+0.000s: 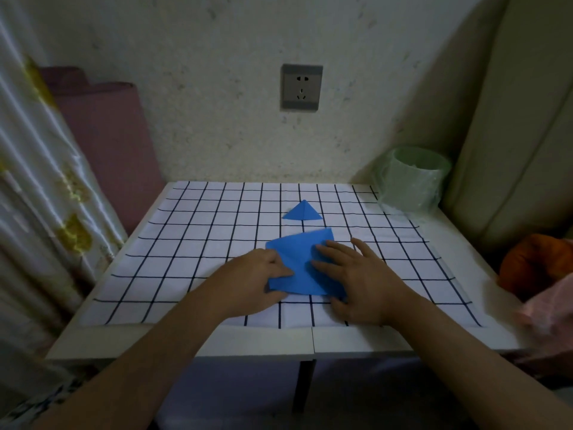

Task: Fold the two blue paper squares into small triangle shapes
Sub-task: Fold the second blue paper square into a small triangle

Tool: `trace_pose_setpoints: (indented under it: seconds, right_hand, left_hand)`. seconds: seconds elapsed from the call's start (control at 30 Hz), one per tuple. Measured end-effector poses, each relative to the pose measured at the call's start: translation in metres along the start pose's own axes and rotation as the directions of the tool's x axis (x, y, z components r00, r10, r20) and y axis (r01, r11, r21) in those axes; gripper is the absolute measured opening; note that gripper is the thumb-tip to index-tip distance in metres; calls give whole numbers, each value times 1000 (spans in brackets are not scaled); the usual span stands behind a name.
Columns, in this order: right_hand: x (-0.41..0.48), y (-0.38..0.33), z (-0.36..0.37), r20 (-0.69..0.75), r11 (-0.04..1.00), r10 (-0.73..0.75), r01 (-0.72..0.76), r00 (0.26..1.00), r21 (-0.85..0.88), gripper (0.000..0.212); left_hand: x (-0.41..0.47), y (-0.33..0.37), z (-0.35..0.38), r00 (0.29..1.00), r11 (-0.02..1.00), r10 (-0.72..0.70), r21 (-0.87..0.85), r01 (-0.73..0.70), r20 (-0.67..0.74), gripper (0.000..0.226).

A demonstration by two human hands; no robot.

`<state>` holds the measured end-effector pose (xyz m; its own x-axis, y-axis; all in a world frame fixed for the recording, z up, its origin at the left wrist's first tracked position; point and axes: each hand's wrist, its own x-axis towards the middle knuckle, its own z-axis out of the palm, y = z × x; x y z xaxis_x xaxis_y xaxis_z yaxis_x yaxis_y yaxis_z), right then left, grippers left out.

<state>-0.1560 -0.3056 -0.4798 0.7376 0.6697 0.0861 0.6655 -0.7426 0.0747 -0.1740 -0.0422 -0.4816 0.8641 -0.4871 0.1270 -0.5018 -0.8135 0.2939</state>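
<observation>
Left hand [257, 276] pinches sheet [294, 262] at its 9 o'clock edge. Right hand [356, 274] lies flat, fingers straight, pressing 3 o'clock side. Blue sheet, partly folded, sits centre-front on grid cloth [186, 243]. Likely light, thin, slides easily, creases sharply: take corners, pin middle. Finished triangle [302, 211] at 12 o'clock, apart. At 2 o'clock, bin [409, 181].

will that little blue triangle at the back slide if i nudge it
The small blue triangle looks like thin folded paper, so probably very light and apt to slide on the checked cloth. Its raised centre ridge hints it may flex.
</observation>
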Motion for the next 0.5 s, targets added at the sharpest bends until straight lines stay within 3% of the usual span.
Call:
trace_pose_setpoints:
  seconds: [0.23,0.37,0.5]
  right_hand:
    - [2,-1,-3,5,993,-104,104,995,-52,56]
    - [6,-2,-6,-42,993,-91,88,995,-85,44]
    - [8,-8,-8,-168,975,-185,160,968,-154,27]
  left_hand:
    - [1,-2,4,1000,1000,-13,-24,13,10,35]
    - [-1,1,5,999,998,-43,-39,43,-7,57]
    - [3,4,8,996,974,69,220,-54,-61,58]
